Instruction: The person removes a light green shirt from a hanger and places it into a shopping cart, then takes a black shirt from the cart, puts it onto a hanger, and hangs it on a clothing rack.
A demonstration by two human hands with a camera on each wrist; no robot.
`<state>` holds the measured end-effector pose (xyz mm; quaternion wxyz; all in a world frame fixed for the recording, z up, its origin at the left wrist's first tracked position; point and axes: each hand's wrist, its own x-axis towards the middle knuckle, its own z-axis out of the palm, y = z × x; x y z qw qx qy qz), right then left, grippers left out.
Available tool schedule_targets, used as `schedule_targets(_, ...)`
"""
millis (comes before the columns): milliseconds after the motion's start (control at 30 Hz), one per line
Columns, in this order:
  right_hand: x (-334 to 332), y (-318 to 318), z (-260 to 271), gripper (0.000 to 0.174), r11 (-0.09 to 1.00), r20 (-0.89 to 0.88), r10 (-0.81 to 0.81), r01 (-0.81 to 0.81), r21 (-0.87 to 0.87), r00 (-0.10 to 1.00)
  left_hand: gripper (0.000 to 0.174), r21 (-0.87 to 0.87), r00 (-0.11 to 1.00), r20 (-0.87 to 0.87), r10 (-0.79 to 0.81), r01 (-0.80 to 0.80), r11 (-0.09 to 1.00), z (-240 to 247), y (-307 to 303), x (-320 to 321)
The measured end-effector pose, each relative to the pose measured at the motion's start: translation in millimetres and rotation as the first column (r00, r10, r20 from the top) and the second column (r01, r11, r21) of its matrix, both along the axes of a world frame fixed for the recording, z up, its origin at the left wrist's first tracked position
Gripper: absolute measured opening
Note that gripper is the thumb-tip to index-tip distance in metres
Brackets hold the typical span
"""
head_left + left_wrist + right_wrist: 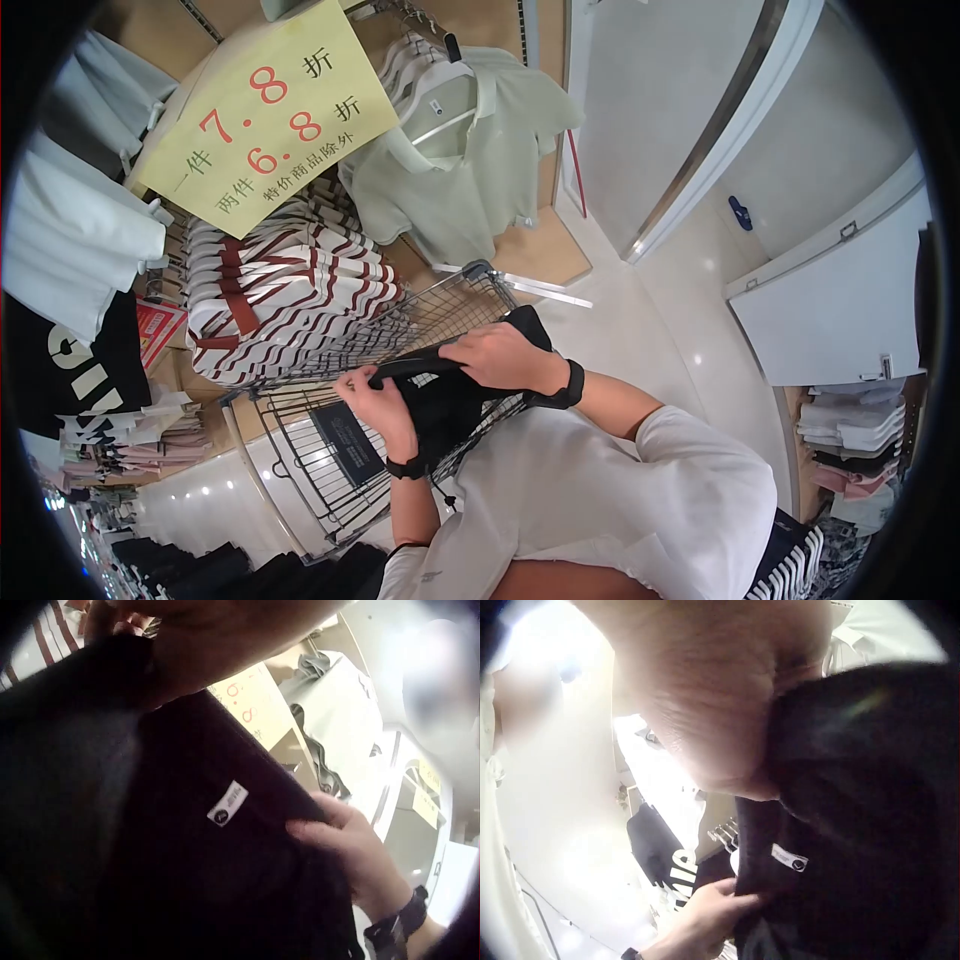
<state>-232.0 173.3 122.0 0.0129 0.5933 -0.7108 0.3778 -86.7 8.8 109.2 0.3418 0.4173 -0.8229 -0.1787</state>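
Observation:
Both hands hold a black garment (440, 405) by its upper edge, over the wire cart. My left hand (382, 408) pinches one end of that edge, thumb and fingers on the cloth. At the other end my right hand (500, 357) grips the edge; in the left wrist view the right hand (349, 851) has its thumb over the cloth. A small white label (227, 804) shows on the garment's inside, and the same label (789, 859) appears in the right wrist view. The lower part of the garment hangs in front of the body.
The wire shopping cart (300, 470) stands under the hands. Behind it hang striped shirts (290, 300) and a pale green shirt (440, 150), with a yellow sign (270, 120) above. A white door (840, 290) is at the right, and a blue slipper (739, 213) lies on the floor.

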Motion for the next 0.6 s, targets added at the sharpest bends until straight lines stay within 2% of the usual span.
schedule_targets(33, -6, 1, 4, 0.029, 1.0, 0.001, 0.004, -0.004, -0.001, 1.0, 0.03, -0.12, 0.998, -0.054, -0.009, 0.002, 0.993, 4, -3, 2)
schedule_targets(67, -15, 3, 8, 0.03, 0.998, -0.029, -0.058, 0.057, -0.04, 0.998, 0.03, -0.119, 0.999, -0.05, -0.005, -0.001, 0.993, 2, -11, 6)
schedule_targets(133, -32, 5, 6, 0.031, 0.981, -0.035, -0.163, 0.158, -0.113, 0.986, 0.029, -0.157, 0.993, 0.011, 0.117, -0.114, 0.981, -7, -29, 20)
schedule_targets(167, -40, 4, 3, 0.032, 0.962, -0.023, -0.224, 0.217, -0.164, 0.974, 0.033, 0.02, 0.985, -0.024, 0.168, -0.168, 0.986, -12, -33, 24)
schedule_targets(200, -45, 4, 0, 0.033, 0.937, -0.011, -0.286, 0.278, -0.214, 0.958, 0.033, 0.02, 0.985, -0.016, 0.171, -0.17, 0.985, -20, -37, 30)
schedule_targets(233, -48, 5, -5, 0.033, 0.938, -0.004, -0.286, 0.279, -0.209, 0.958, 0.033, 0.035, 0.983, -0.018, 0.181, -0.181, 0.983, -31, -39, 36)
schedule_targets(300, -51, 7, -20, 0.034, 0.897, -0.008, -0.418, 0.411, -0.16, 0.908, 0.033, 0.083, 0.976, 0.044, 0.214, -0.217, 0.973, -48, -38, 49)
schedule_targets(333, -52, 12, -34, 0.034, 0.902, -0.002, -0.41, 0.405, -0.151, 0.912, 0.033, 0.085, 0.974, 0.054, 0.222, -0.226, 0.97, -68, -42, 60)
schedule_targets(367, -52, 22, -52, 0.034, 0.952, 0.102, -0.28, 0.263, 0.159, 0.954, 0.03, 0.423, 0.962, -0.07, 0.265, -0.212, 0.881, -94, -50, 73)
schedule_targets(400, -51, 30, -62, 0.034, 0.899, 0.239, -0.18, 0.061, 0.433, 0.954, 0.028, 0.706, 0.923, -0.172, 0.344, -0.128, 0.697, -94, -48, 73)
schedule_targets(433, -50, 35, -71, 0.034, 0.898, 0.247, -0.177, 0.054, 0.437, 0.953, 0.024, 0.882, 0.861, -0.226, 0.455, -0.018, 0.471, -92, -39, 78)
schedule_targets(467, -49, 39, -76, 0.033, 0.811, 0.325, -0.095, -0.116, 0.574, 0.941, 0.024, 0.884, 0.863, -0.215, 0.457, -0.028, 0.468, -95, -37, 83)
schedule_targets(500, -48, 45, -81, 0.032, 0.682, 0.415, -0.03, -0.286, 0.674, 0.909, 0.024, 0.941, 0.845, -0.209, 0.492, 0.038, 0.335, -99, -33, 92)
schedule_targets(533, -50, 50, -85, 0.032, 0.681, 0.425, -0.034, -0.29, 0.673, 0.905, 0.025, 0.974, 0.827, -0.199, 0.526, 0.108, 0.198, -101, -32, 97)
schedule_targets(567, -53, 55, -89, 0.032, 0.697, 0.472, -0.014, -0.33, 0.636, 0.882, 0.022, 0.961, 0.834, -0.212, 0.509, 0.082, 0.265, -102, -23, 94)
schedule_targets(600, -54, 62, -95, 0.033, 0.711, 0.519, 0.009, -0.37, 0.598, 0.855, 0.022, 0.962, 0.837, -0.201, 0.509, 0.072, 0.262, -104, -16, 94)
